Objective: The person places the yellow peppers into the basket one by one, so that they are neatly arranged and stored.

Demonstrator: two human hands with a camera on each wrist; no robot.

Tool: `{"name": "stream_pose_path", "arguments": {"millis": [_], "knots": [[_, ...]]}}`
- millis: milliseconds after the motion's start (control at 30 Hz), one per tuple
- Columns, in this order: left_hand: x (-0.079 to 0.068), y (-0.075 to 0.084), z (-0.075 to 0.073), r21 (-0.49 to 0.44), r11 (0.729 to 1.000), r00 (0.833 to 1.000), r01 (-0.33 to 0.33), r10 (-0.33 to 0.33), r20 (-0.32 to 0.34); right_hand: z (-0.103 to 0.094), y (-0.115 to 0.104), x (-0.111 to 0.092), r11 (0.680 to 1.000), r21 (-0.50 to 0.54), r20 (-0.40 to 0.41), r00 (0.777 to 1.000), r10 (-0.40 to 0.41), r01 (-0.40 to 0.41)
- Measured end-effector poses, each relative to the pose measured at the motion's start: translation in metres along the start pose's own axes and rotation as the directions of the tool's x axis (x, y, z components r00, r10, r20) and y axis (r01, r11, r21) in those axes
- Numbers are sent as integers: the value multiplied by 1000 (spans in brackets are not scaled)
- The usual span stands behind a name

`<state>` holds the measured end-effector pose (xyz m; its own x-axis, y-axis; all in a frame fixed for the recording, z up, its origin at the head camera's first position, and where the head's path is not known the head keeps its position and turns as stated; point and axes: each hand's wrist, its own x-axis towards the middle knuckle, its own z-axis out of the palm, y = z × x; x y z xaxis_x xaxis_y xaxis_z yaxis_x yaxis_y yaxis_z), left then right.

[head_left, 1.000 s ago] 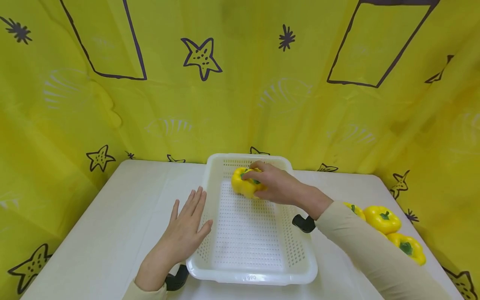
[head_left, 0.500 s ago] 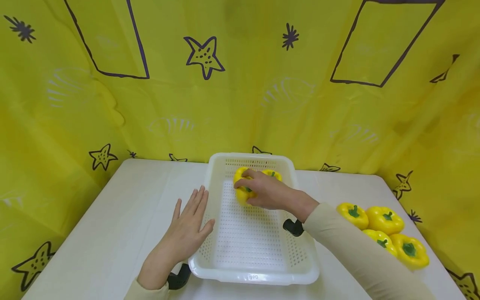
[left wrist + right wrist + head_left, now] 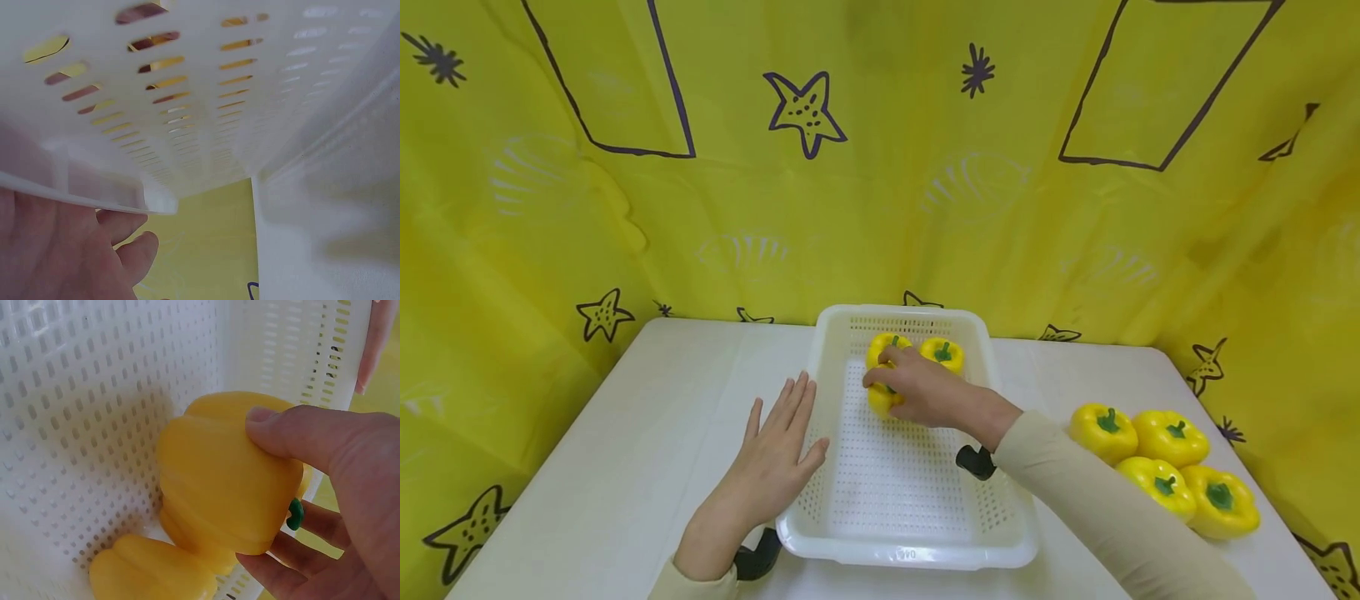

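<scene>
In the head view my right hand (image 3: 925,387) grips a yellow bell pepper (image 3: 882,405) inside the white perforated basket (image 3: 906,552). The right wrist view shows my thumb on the side of this bell pepper (image 3: 228,469) and curled fingers beneath, near its green stem. Two more yellow bell peppers, one at the back left (image 3: 887,342) and one at the back right (image 3: 942,354), stand against the basket's far end. My left hand (image 3: 767,458) rests on the basket's left rim with straight fingers; in the left wrist view its fingers (image 3: 137,256) lie along the rim.
Several yellow bell peppers (image 3: 1172,437) stand grouped on the white table (image 3: 625,467), right of the basket. A yellow patterned curtain (image 3: 880,208) hangs behind and beside the table. Black wrist-camera mounts (image 3: 976,462) sit on both wrists.
My right hand has moved left and nearer with the held bell pepper, and lower at the end. The two peppers behind it show more now. The left hand stays on the rim.
</scene>
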<state>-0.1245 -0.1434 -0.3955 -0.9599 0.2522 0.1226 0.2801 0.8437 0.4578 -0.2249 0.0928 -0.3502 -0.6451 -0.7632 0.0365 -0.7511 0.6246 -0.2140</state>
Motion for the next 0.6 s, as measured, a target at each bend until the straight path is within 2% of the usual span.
{"name": "stream_pose_path", "arguments": {"millis": [267, 600], "knots": [[0, 0, 0, -2, 1000, 1000, 3, -3, 1, 6, -3, -1, 999, 7, 40, 998, 40, -40], [0, 0, 0, -8, 1000, 1000, -5, 5, 0, 12, 0, -4, 1000, 16, 43, 999, 25, -26]]}}
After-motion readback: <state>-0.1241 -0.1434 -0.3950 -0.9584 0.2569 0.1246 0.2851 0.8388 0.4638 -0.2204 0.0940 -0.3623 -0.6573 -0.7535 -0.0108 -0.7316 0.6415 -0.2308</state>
